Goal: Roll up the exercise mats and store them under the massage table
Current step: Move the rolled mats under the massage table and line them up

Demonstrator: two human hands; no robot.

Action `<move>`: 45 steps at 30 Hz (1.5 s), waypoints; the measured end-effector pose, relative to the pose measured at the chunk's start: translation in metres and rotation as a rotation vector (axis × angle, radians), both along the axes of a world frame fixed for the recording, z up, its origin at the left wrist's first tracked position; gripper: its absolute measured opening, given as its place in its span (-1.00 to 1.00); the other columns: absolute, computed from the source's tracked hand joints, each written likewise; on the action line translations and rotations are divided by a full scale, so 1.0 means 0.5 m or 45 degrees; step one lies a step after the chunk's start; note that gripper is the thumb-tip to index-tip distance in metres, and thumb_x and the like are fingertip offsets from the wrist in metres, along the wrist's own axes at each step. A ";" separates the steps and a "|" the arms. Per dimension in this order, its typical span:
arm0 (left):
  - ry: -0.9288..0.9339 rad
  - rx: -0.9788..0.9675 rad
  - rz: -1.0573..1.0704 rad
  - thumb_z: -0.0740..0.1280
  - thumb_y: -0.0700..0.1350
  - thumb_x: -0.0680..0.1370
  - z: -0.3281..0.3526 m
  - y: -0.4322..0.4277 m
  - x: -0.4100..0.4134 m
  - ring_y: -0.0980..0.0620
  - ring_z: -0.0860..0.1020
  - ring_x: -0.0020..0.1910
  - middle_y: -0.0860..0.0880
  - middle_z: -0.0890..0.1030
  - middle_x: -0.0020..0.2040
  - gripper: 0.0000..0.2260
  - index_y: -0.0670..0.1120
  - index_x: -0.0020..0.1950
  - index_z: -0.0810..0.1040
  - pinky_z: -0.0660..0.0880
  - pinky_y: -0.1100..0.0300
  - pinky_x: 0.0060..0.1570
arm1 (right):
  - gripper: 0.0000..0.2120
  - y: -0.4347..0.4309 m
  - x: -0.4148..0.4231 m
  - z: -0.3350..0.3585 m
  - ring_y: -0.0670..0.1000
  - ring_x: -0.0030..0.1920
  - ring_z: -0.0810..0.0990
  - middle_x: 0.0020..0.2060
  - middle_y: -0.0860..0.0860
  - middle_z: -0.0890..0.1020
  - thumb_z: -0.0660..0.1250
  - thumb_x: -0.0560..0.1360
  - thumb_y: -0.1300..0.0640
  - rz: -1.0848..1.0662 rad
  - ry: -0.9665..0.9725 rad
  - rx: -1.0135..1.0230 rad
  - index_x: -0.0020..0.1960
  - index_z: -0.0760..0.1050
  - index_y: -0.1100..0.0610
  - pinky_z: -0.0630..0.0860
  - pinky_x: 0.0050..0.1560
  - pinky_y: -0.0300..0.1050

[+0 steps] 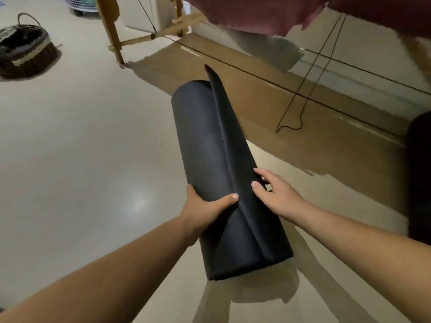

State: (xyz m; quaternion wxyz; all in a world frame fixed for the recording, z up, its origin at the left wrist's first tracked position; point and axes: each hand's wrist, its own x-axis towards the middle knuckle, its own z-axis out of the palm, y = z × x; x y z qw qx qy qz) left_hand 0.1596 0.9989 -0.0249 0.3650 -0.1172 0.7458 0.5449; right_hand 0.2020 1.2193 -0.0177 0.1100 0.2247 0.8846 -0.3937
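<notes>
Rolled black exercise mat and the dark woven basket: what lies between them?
The head view shows only bare glossy beige floor between the rolled black exercise mat and the dark woven basket.

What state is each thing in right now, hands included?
exercise mat: rolled, outer flap loose and standing off the roll.
left hand: grips the roll's left side.
right hand: fingers pressing the flap.
massage table: standing, legs unfolded.
basket: upright on floor.
dark roll at right edge: cut off by the frame.

Left grip [206,212] curled (right grip [277,194] flat).
</notes>
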 end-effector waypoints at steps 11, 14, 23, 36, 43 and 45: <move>0.259 -0.127 -0.562 0.46 0.11 0.56 0.044 0.219 0.128 -0.15 0.44 0.31 -0.01 0.28 0.37 -0.30 0.31 0.60 0.15 0.57 -0.07 0.30 | -0.71 0.207 0.232 0.017 0.04 0.07 0.54 0.17 0.05 0.55 0.02 0.72 -0.08 -0.449 -0.310 -0.270 0.17 0.50 -0.06 0.46 0.06 -0.02; 0.311 -0.029 -0.807 0.54 -0.05 0.55 0.073 0.295 0.144 -0.08 0.50 0.33 -0.01 0.40 0.45 -0.25 0.26 0.59 0.20 0.57 -0.09 0.33 | -0.56 0.282 0.313 -0.008 0.14 0.22 0.55 0.32 0.12 0.53 0.04 0.72 -0.17 -0.638 -0.301 -0.051 0.31 0.55 0.06 0.46 0.25 0.00; -0.071 -0.225 -0.666 0.65 0.32 0.26 0.087 0.477 0.209 -0.30 0.40 0.47 -0.09 0.30 0.61 0.27 0.33 0.64 -0.23 0.50 -0.33 0.29 | 0.24 0.347 0.407 -0.048 0.13 0.31 0.62 0.33 -0.03 0.62 0.45 -0.01 -0.71 -0.863 -0.246 -0.819 0.54 0.40 -0.14 0.49 0.41 0.16; 0.365 -0.445 -1.026 0.41 0.55 0.29 0.063 0.673 0.268 -0.27 0.31 0.48 -0.06 0.21 0.50 0.01 0.49 0.60 -0.08 0.43 -0.21 0.43 | -0.37 0.400 0.534 -0.019 0.17 0.08 0.76 0.08 0.16 0.76 0.43 0.42 -0.40 -1.255 0.056 -1.353 0.22 0.70 0.08 0.56 0.29 0.13; 0.007 -0.373 -1.230 0.60 0.37 0.30 0.075 0.567 0.242 -0.27 0.39 0.49 -0.06 0.27 0.60 0.18 0.32 0.67 -0.15 0.46 -0.29 0.40 | -0.28 0.395 0.519 -0.029 0.19 0.09 0.76 0.10 0.16 0.75 0.46 0.36 -0.44 -1.283 0.090 -1.326 0.29 0.66 0.06 0.55 0.34 0.14; -0.169 -0.346 -1.240 0.66 0.29 0.28 0.079 0.540 0.259 -0.25 0.48 0.38 -0.02 0.37 0.54 0.26 0.35 0.64 -0.24 0.55 -0.31 0.27 | -0.22 0.395 0.513 -0.037 0.19 0.15 0.73 0.15 0.14 0.74 0.48 0.32 -0.44 -1.267 0.084 -1.289 0.35 0.63 0.04 0.51 0.40 0.18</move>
